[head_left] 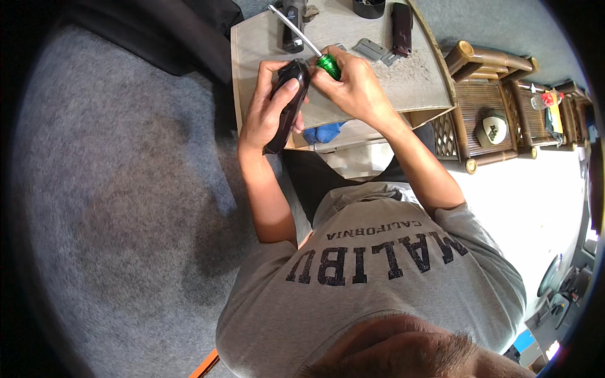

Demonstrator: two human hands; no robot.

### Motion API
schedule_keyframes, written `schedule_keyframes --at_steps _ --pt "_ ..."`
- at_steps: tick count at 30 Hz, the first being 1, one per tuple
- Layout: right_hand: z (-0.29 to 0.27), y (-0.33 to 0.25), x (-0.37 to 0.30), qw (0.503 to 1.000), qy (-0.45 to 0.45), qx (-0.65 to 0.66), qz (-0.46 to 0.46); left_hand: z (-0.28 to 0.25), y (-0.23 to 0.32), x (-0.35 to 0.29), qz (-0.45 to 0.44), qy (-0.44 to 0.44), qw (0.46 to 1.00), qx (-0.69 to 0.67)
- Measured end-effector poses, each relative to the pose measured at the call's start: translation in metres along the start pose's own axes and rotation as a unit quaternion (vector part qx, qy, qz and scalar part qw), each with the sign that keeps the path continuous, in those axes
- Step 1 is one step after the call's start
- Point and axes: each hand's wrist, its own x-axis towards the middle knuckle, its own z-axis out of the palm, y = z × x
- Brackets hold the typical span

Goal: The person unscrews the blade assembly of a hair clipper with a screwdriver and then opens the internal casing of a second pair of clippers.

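My left hand (259, 123) is wrapped round a dark hair clipper (293, 74), its thumb lying along the body. The clipper is held tilted above the near left of the small table (340, 107). My right hand (360, 87) grips a screwdriver by its green handle (329, 67). The screwdriver's metal shaft (296, 31) points away to the upper left, clear of the clipper. The right fingertips are close beside the clipper's far end; whether they touch it I cannot tell.
On the table are a second black clipper (292, 39), grey metal plates (373, 50), a dark casing (401, 30), a black bowl (369, 7) and scattered dark bits (409, 69). Blue cloth (324, 133) sits below the tabletop. A bamboo chair with a cap (493, 130) stands right.
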Motion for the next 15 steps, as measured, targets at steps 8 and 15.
schedule_keyframes --at_steps 8,15 --pt "0.0 -0.004 -0.005 0.999 0.027 -0.043 -0.019 0.002 0.005 0.0 -0.014 0.024 0.999 0.016" --pt "-0.006 -0.012 -0.006 0.999 0.028 -0.016 0.019 0.002 0.004 0.0 -0.003 0.02 1.0 0.015"
